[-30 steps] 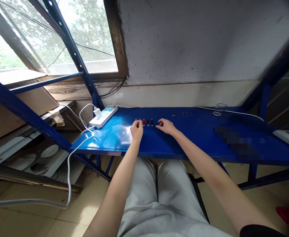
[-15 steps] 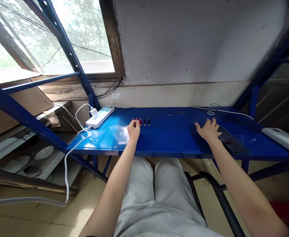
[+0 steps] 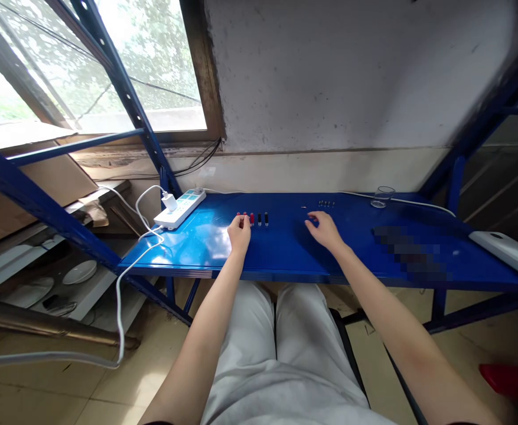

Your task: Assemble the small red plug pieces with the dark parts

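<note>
Beside the left hand [image 3: 239,234], slim black cylinders [image 3: 259,219] sit on glossy table [image 3: 289,251]. It's pinched together, can't tell on what; right hand [image 3: 327,231] loosely spread.

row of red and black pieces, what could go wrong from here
The left hand could nudge the red piece beside it, perhaps into the black pieces. The right hand might brush the small parts just beyond it and scatter them. The glass near the cord could tip if the cord gets pulled.
</note>
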